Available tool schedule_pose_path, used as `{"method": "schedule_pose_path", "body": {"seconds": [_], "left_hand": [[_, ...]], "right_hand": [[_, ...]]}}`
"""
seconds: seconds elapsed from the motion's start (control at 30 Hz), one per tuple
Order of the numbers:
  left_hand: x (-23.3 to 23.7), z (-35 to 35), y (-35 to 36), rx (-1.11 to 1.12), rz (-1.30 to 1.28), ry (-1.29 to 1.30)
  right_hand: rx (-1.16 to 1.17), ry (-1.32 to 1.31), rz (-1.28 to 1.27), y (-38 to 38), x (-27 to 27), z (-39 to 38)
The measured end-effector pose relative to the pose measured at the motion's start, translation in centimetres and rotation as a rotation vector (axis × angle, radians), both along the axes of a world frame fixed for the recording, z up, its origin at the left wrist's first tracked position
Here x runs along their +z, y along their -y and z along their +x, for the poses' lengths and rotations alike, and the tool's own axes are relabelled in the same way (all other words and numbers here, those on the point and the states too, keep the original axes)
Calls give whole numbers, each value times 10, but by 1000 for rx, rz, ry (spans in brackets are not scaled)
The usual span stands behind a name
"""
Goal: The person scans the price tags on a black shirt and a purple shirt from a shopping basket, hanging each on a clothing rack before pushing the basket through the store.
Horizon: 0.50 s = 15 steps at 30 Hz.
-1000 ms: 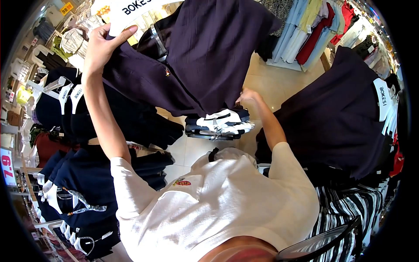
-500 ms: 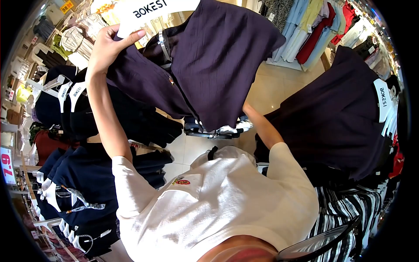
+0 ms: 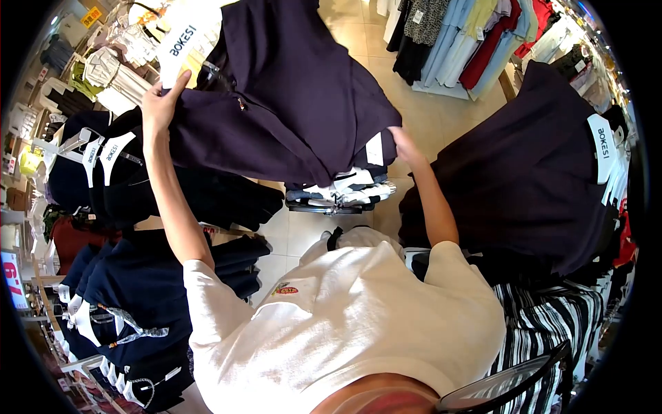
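Hanger gripped by the left hand reads "BOKESI".

Striped fabric sits lower right; far left, apparently a price sign.

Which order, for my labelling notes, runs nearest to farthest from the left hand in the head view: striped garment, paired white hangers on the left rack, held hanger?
1. Held hanger: upper left, touching the left hand.
2. Paired white hangers: left side, below the hand.
3. Striped garment: lower right.
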<state>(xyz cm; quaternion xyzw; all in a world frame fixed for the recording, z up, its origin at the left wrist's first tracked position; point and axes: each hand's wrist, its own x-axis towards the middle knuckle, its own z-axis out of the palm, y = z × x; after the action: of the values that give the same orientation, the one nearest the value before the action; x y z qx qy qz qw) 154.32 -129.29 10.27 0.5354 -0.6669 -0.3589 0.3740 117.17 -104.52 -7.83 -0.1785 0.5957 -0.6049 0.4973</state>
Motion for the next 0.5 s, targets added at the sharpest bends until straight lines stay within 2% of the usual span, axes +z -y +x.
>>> {"method": "schedule_pose_path", "body": {"seconds": [0.07,0.1,0.13,0.2,0.27,0.33,0.43,0.5], "left_hand": [[-14,-10,-13,-7,9,-104],[-25,-11,-13,-50,18,-126],[-34,-14,-13,-22,143,-113],[-48,-26,-26,-32,153,-139],[-56,-43,-45,-33,129,-202],[-62,-59,-66,-79,124,-299],[-89,-84,-90,-123,305,-397],[-104,-103,-112,-203,349,-486]], "right_hand": [[-25,31,-184,-3,15,-2],[-34,29,-183,-3,28,-1],[-41,5,-260,-2,43,3],[-54,-21,-335,-2,69,9],[-58,133,-401,-2,94,13],[-187,214,-283,-1,125,20],[-136,313,-267,-12,150,35],[1,-194,-752,-20,140,49]]}}
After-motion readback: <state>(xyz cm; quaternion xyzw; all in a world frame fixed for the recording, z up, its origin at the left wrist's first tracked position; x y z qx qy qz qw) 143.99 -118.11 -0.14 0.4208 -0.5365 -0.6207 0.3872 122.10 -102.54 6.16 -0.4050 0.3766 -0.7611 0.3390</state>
